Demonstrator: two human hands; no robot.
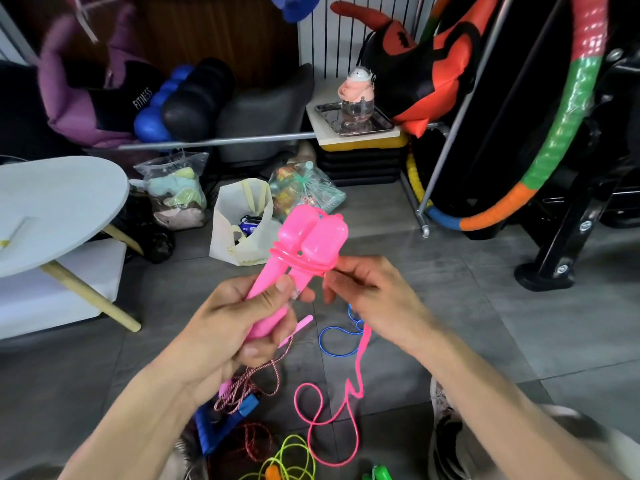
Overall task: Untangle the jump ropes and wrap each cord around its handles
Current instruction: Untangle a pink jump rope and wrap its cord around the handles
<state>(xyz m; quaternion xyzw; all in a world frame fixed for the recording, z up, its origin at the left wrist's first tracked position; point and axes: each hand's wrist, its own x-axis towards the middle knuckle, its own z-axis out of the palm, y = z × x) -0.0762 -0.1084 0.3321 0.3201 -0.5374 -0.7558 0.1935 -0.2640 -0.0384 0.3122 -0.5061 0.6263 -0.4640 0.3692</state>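
My left hand grips two pink jump-rope handles held side by side, their thick ends pointing up. A few turns of pink cord circle the handles just below those ends. My right hand pinches the cord beside the handles on the right. The loose pink cord hangs from that hand and loops on the floor. Below lie a blue cord, a red-and-white twisted rope with blue handles, and a yellow-green cord.
A round pale table stands at the left. A white bag and plastic bags sit on the grey tiled floor ahead. Exercise gear, a striped hoop and a black machine base crowd the right.
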